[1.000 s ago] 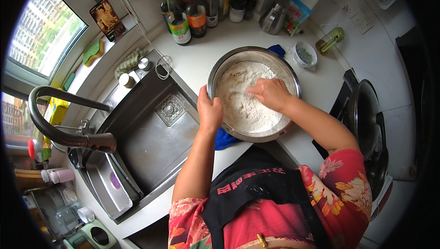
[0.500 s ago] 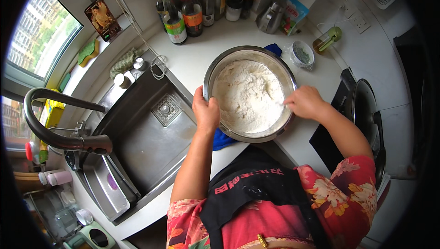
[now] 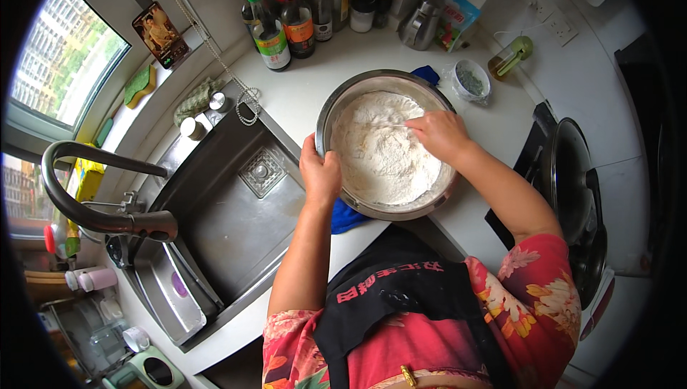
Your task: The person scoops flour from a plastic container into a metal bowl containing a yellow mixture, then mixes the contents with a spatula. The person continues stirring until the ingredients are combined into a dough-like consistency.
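Note:
A wide stainless steel bowl (image 3: 442, 196) stands on the counter, holding a broad heap of white flour (image 3: 386, 167) with a lumpy, stirred surface. My left hand (image 3: 320, 174) grips its left rim, thumb on the near side and fingers around the outside. Over the upper right part of the flour, my right hand (image 3: 440, 135) is closed around a thin, pale utensil; only a short bit of it shows, and its kind is hidden by fingers and flour. A blue cloth (image 3: 347, 217) lies partly under the bowl.
Left of the bowl is a steel sink (image 3: 236, 210) with a curved faucet (image 3: 107, 224). Sauce bottles (image 3: 270, 42) line the back, beside a metal pot (image 3: 421, 24). A small wrapped bowl (image 3: 471, 81) and an oil bottle (image 3: 509, 60) stand back right. A pan (image 3: 570, 163) sits far right.
My right hand has moved from the bowl's right rim leftward and away from me, over the flour. The flour's surface has shifted. My left hand keeps its hold on the rim.

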Action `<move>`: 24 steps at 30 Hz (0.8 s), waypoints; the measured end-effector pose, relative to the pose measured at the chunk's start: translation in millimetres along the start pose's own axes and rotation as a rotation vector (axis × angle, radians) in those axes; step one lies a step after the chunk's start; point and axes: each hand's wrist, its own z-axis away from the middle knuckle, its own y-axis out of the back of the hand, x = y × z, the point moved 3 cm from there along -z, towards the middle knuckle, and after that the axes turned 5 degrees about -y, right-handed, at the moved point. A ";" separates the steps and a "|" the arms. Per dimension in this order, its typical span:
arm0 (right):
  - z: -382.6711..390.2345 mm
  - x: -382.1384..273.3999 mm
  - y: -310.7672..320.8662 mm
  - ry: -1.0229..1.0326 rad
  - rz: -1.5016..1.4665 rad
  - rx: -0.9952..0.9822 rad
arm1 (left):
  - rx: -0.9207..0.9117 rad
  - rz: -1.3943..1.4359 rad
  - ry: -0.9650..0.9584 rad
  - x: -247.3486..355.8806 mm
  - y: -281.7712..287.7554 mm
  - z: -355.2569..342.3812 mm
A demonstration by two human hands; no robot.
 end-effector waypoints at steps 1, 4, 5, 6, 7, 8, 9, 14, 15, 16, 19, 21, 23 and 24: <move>3.9 6.7 5.5 -0.022 0.058 -0.019 | 0.006 0.003 -0.010 -1.5 -0.1 0.5; 22.4 21.0 26.3 -0.077 0.150 -0.230 | 0.004 -0.024 -0.022 -6.2 -0.4 1.0; 28.1 16.1 30.8 -0.055 0.107 -0.286 | 0.001 -0.040 -0.021 -7.5 -0.4 1.3; 36.7 11.3 33.3 -0.040 0.059 -0.339 | -0.001 -0.052 -0.017 -5.2 0.4 1.3; 41.1 8.4 33.0 -0.025 0.010 -0.392 | -0.003 -0.065 -0.013 0.0 1.8 1.5; 40.6 3.8 27.4 0.027 -0.035 -0.437 | -0.003 -0.077 -0.009 2.2 2.8 2.2; 39.1 -3.0 19.4 0.077 -0.080 -0.478 | -0.010 -0.067 0.018 1.7 2.3 2.8; 11.4 -16.4 -9.9 0.043 -0.192 -0.291 | -0.040 -0.023 0.089 -8.8 -0.8 0.6; 1.5 -12.6 -7.3 -0.020 -0.176 -0.256 | -0.034 -0.030 0.081 -8.9 0.0 0.4; -4.3 -10.9 -3.9 -0.084 -0.159 -0.221 | -0.028 -0.038 0.073 -8.9 0.7 0.3; 5.6 -0.7 13.7 -0.061 -0.060 -0.224 | 0.001 -0.050 -0.011 -12.8 0.3 -0.4; 20.0 7.9 18.7 -0.047 -0.048 -0.338 | 0.015 -0.058 -0.047 -13.7 0.2 -0.2; 30.3 1.9 13.7 0.035 -0.102 -0.439 | 0.016 -0.071 -0.047 -9.8 1.0 0.4; 34.0 -0.4 11.9 0.073 -0.133 -0.487 | -0.001 -0.070 -0.009 -4.6 1.3 0.9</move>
